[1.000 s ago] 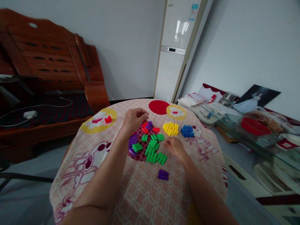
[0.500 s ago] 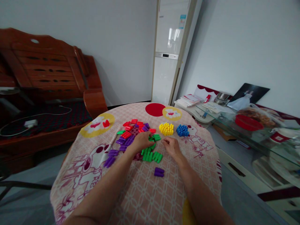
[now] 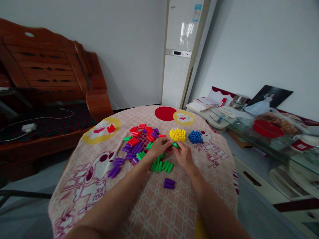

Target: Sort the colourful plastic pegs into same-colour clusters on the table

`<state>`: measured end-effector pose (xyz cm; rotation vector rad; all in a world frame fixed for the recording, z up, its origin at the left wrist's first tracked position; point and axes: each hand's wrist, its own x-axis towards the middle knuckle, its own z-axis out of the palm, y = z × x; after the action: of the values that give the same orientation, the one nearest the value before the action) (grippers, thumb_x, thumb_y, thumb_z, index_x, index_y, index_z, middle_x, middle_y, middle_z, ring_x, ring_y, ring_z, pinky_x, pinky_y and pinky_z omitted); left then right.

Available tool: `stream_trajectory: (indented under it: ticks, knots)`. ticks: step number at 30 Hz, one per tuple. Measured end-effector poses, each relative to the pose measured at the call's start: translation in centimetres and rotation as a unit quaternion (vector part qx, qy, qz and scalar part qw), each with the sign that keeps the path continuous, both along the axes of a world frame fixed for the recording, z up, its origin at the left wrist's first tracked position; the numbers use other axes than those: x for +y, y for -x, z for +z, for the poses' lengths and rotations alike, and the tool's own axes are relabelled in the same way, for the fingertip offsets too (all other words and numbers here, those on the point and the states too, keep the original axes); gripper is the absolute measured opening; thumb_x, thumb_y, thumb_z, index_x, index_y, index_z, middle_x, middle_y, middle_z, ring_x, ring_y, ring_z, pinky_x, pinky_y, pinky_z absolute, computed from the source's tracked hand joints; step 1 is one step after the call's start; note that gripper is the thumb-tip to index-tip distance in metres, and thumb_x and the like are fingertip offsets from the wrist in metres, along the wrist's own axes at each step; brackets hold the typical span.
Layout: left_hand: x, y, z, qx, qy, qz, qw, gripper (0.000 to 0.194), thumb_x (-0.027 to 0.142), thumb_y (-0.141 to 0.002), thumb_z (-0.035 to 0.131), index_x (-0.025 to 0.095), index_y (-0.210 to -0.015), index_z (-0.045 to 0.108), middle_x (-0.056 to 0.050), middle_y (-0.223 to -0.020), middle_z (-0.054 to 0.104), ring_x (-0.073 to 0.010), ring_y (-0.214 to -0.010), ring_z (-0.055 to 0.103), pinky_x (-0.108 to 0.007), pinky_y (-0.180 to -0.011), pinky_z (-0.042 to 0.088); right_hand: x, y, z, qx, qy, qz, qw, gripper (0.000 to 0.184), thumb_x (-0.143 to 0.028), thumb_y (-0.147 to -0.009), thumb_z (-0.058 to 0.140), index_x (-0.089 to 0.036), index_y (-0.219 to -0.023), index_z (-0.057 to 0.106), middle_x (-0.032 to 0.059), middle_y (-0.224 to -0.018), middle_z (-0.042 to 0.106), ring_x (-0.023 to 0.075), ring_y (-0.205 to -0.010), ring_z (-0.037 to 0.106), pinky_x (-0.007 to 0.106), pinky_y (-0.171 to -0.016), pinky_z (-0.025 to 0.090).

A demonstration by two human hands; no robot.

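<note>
Between the fingertips of both hands is a small green plastic piece (image 3: 175, 145), held just above the patterned tablecloth. My left hand (image 3: 160, 147) pinches at its left end, fingers closed. My right hand (image 3: 183, 156) grips it from the right with thumb and fingers. Under and beside my left hand lie more green finger-shaped pieces (image 3: 157, 166), some hidden by the hand. Purple pieces (image 3: 133, 149) and red pieces (image 3: 134, 141) spread out to the left. Just beyond the hands stand a yellow cluster (image 3: 177, 134) and a blue cluster (image 3: 195, 136) of small pieces.
A purple pair (image 3: 169, 183) lies nearer me on the tablecloth (image 3: 149, 205). One red piece (image 3: 111, 128) sits at the far left. A glass-topped cabinet (image 3: 249, 132) with a red bowl (image 3: 267, 128) stands right, a wooden bench (image 3: 50, 76) left.
My left hand has moved right from the green pile to meet my right hand, and a green piece now shows between them. The view has shifted slightly.
</note>
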<state>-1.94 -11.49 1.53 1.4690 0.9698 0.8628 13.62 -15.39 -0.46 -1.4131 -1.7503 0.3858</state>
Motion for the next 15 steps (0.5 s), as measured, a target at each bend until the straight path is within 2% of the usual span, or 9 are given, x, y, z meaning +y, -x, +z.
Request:
stream_trajectory:
  ticks: [2, 5, 9, 12, 15]
  knots:
    - [0.1, 0.3, 0.3, 0.014, -0.015, 0.005, 1.000, 0.028, 0.043, -0.082, 0.058, 0.015, -0.086, 0.063, -0.004, -0.077, 0.070, -0.0172, -0.070, 0.068, -0.029, -0.065, 0.057, 0.1, -1.0, 0.5, -0.019, -0.003, -0.055, 0.998, 0.026, -0.039, -0.087, 0.048, -0.019, -0.084, 0.064, 0.0050, -0.073, 0.066, 0.0169, -0.067, 0.059, 0.025, -0.066, 0.044]
    - [0.7, 1.5, 0.7, 0.083, -0.082, 0.054, 0.992, 0.022, 0.034, -0.081, 0.059, 0.015, -0.090, 0.065, -0.004, -0.076, 0.071, -0.0170, -0.063, 0.067, -0.028, -0.059, 0.054, 0.4, -3.7, 1.1, -0.029, -0.012, -0.132, 0.991, 0.027, -0.042, -0.082, 0.051, -0.017, -0.079, 0.063, 0.0022, -0.066, 0.062, 0.0150, -0.061, 0.054, 0.024, -0.062, 0.041]
    - [1.3, 2.7, 0.6, 0.210, -0.197, 0.118, 0.950, 0.015, 0.021, -0.078, 0.058, 0.015, -0.085, 0.070, -0.005, -0.076, 0.072, -0.0181, -0.069, 0.066, -0.029, -0.067, 0.052, 0.7, -8.0, 1.8, -0.055, 0.003, -0.224, 0.973, 0.024, -0.040, -0.075, 0.055, -0.018, -0.068, 0.062, 0.0002, -0.059, 0.060, 0.0146, -0.059, 0.052, 0.023, -0.059, 0.037]
    - [1.4, 2.4, 0.0, 0.260, -0.242, 0.117, 0.927, 0.018, 0.015, -0.078, 0.055, 0.016, -0.086, 0.072, -0.005, -0.082, 0.073, -0.0187, -0.077, 0.067, -0.030, -0.074, 0.052, 0.5, -10.5, 1.9, -0.094, 0.044, -0.259, 0.960, 0.023, -0.038, -0.073, 0.056, -0.019, -0.061, 0.062, 0.0004, -0.056, 0.061, 0.0141, -0.056, 0.051, 0.024, -0.055, 0.033]
    - [1.4, 1.4, -0.8, 0.293, -0.280, 0.096, 0.909, 0.025, 0.013, -0.079, 0.056, 0.016, -0.098, 0.071, -0.009, -0.098, 0.073, -0.0209, -0.090, 0.066, -0.033, -0.085, 0.052, 0.1, -11.7, 1.7, -0.145, 0.092, -0.275, 0.946, 0.022, -0.036, -0.072, 0.059, -0.018, -0.064, 0.067, 0.0020, -0.059, 0.064, 0.0146, -0.058, 0.054, 0.024, -0.053, 0.031]
